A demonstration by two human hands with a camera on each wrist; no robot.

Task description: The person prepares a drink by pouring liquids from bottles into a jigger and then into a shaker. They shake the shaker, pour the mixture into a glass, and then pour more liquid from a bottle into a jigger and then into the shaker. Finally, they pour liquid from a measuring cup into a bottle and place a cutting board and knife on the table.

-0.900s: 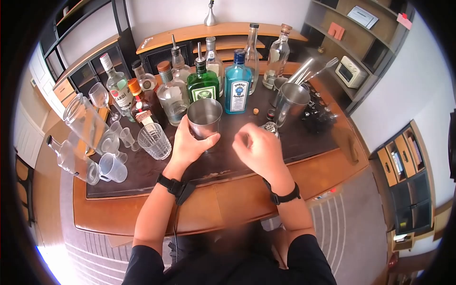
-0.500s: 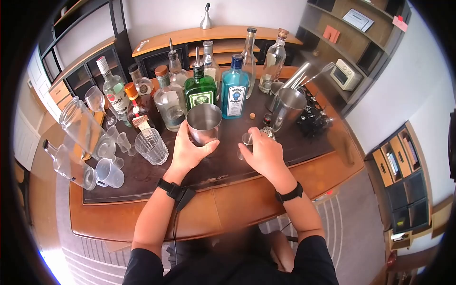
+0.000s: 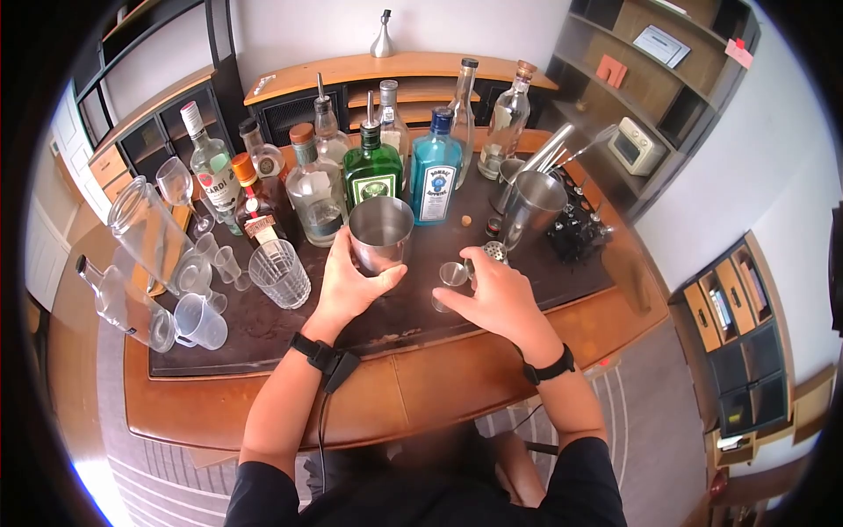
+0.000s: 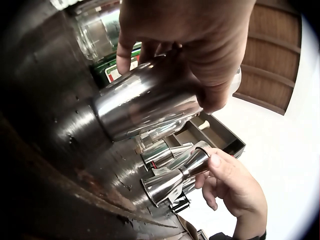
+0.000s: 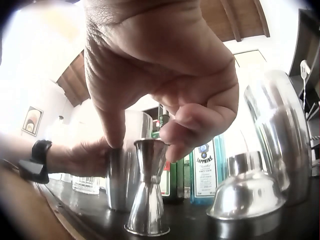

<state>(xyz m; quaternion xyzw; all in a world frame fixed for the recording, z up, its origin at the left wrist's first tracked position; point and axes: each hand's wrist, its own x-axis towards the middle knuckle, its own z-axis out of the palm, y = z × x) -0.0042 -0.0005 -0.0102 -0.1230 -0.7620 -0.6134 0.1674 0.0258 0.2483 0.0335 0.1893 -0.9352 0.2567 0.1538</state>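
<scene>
My left hand [image 3: 351, 283] grips a metal shaker tin [image 3: 383, 246], mouth up, with thumb and fingers round its sides; its base is down at the dark tabletop in the left wrist view. On the table to the right, a double-ended metal jigger [image 5: 150, 185] stands upright. Over its upper cup hovers my right hand [image 3: 496, 299], thumb on one side and fingers on the other. A gap shows between thumb and jigger in the right wrist view. Just beyond that hand is a domed shaker strainer top [image 5: 245, 195].
Behind the tin stand several bottles, among them a green bottle [image 3: 372, 167] and a blue gin bottle [image 3: 435, 171]. Left are a cut-glass tumbler [image 3: 281, 274], a plastic measuring jug [image 3: 200, 321] and a glass jar [image 3: 145, 220]. Another metal tin [image 3: 534, 206] stands right, by a small cork [image 3: 466, 220].
The right hand has lowered the jigger to the table and loosened its fingers around it. The left hand keeps its grip on the tin; the head view has shifted slightly.
</scene>
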